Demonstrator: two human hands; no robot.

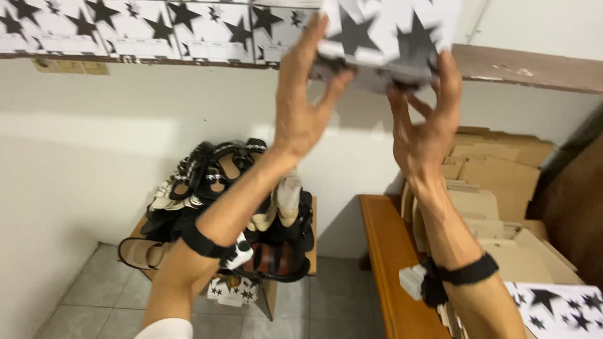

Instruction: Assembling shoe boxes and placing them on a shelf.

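With my left hand (301,110) and right hand (424,122) gripping the starred box (383,37) only by spread fingertips overhead, it could tip and fall onto the sandal pile (232,201).

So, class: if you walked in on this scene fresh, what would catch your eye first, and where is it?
First, the left hand and right hand raised overhead, gripping a white box with black stars at the top of the view, by the shelf. A row of matching boxes lines the shelf at upper left. Below, a heap of sandals sits by the wall, with flat cardboard stacked at right.
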